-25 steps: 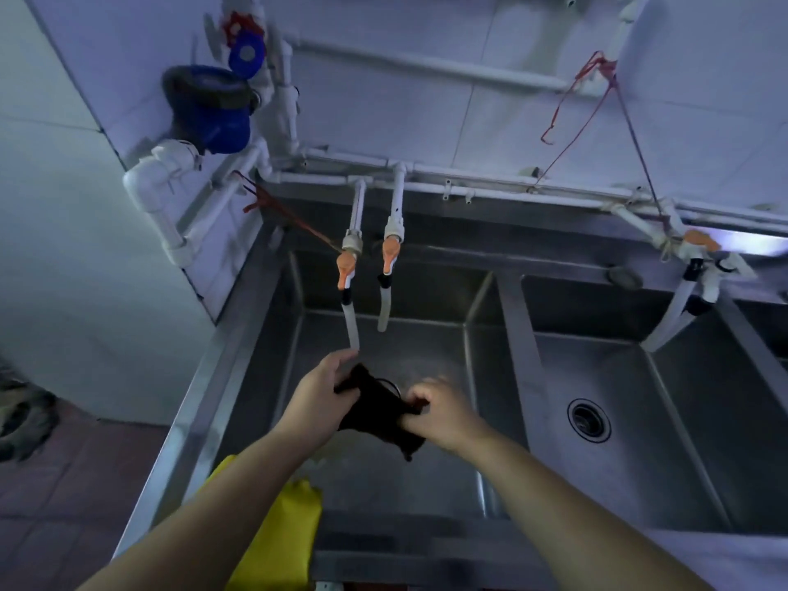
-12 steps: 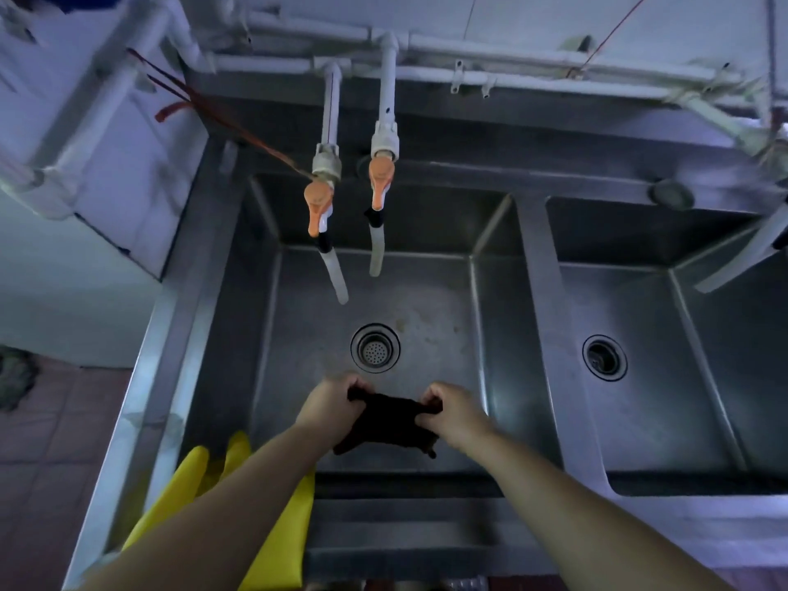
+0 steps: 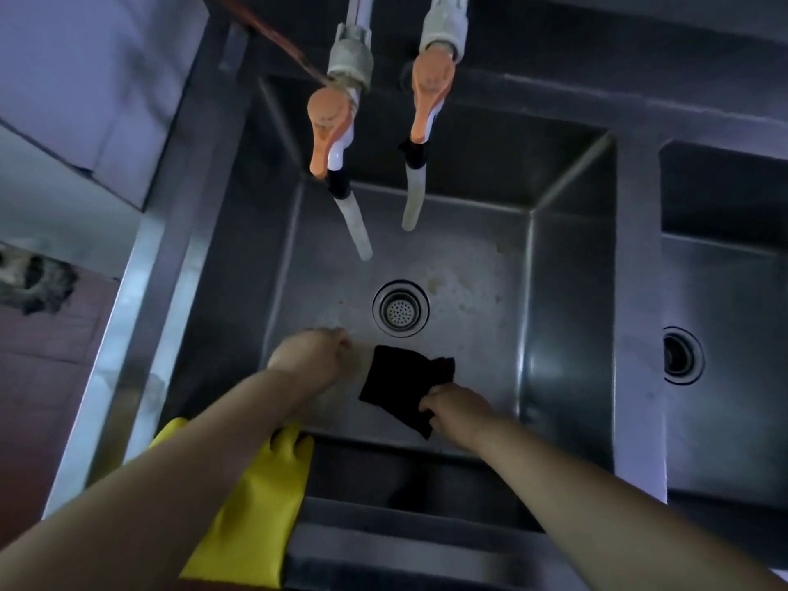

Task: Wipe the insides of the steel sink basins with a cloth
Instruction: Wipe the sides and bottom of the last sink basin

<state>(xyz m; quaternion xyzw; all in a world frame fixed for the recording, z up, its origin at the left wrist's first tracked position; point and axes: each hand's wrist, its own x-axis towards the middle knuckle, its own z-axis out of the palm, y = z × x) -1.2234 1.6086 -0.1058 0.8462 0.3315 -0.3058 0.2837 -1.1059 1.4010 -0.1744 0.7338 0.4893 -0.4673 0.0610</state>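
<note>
- Steel walls of the left sink basin (image 3: 567,317) surround both your hands; its drain (image 3: 401,309) sits just beyond them.
- Your right hand (image 3: 458,409) pinches the black cloth (image 3: 403,383), which hangs low over the basin floor, though whether it touches is unclear.
- Your left hand (image 3: 313,351) is apart from the cloth, fingers curled, seemingly holding nothing.
- Two orange-handled taps (image 3: 330,130) hang above.
- A yellow glove (image 3: 260,501) drapes the front rim, and a second basin (image 3: 725,292) lies to the right.
</note>
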